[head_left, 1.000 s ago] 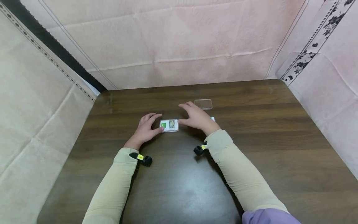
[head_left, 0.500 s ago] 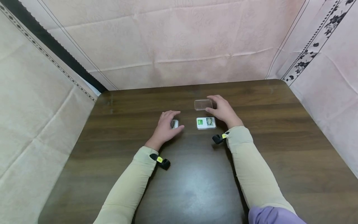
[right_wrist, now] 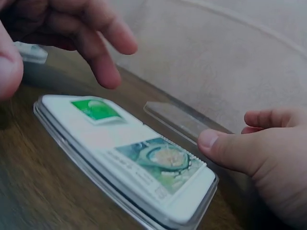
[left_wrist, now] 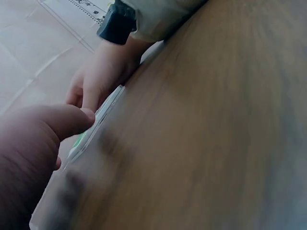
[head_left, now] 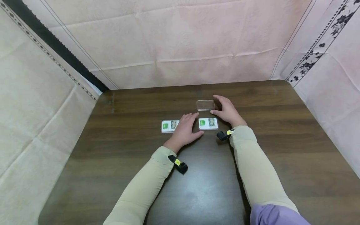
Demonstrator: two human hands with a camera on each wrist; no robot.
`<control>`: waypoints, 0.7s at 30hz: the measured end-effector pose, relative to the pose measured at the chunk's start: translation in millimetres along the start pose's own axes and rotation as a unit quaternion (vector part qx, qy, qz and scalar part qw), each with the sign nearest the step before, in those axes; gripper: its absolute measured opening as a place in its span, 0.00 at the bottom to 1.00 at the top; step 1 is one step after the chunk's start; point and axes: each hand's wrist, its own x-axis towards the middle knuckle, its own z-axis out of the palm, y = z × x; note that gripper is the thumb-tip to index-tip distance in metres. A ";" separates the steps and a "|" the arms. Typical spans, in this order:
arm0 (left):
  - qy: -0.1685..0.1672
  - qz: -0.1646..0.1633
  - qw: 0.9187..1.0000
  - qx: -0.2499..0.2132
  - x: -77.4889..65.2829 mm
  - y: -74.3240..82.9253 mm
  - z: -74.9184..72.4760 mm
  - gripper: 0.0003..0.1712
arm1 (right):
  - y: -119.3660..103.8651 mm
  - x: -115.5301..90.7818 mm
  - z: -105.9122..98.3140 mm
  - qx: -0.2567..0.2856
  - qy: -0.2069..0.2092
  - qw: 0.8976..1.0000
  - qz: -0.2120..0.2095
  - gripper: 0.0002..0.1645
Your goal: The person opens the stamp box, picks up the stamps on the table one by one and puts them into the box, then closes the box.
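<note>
Two flat white cases, each showing a green square and a stamp-like picture, lie on the brown table. The right case (head_left: 208, 123) sits between my hands, and the left case (head_left: 168, 126) is partly hidden behind my left hand (head_left: 184, 131). My left fingers and thumb are spread around the right case's left end, apart from it in the right wrist view. Just beyond the right case lies a clear rectangular cover (head_left: 205, 105). My right hand (head_left: 229, 112) is at the cover's right end, its thumb (right_wrist: 208, 139) and fingers apart and nothing lifted.
The wooden table (head_left: 135, 103) has a far edge, with a pale patterned cloth (head_left: 197, 40) hanging behind it. Black wrist cameras sit on both sleeves, low over the tabletop.
My left hand has moved right, from the left case to the right one, leaving the left case on the table. My right hand has shifted right and away to the clear cover.
</note>
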 end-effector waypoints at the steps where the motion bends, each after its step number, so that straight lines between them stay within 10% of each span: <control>1: -0.001 -0.003 1.000 0.005 1.2 1.5 0.8 0.49 | 0.4 1.6 0.0 -0.005 -0.001 1.000 -0.006 0.47; 21: -0.027 0.005 0.993 0.116 3.6 3.3 4.6 0.40 | -0.8 11.5 -4.6 -0.080 -0.053 0.995 0.011 0.42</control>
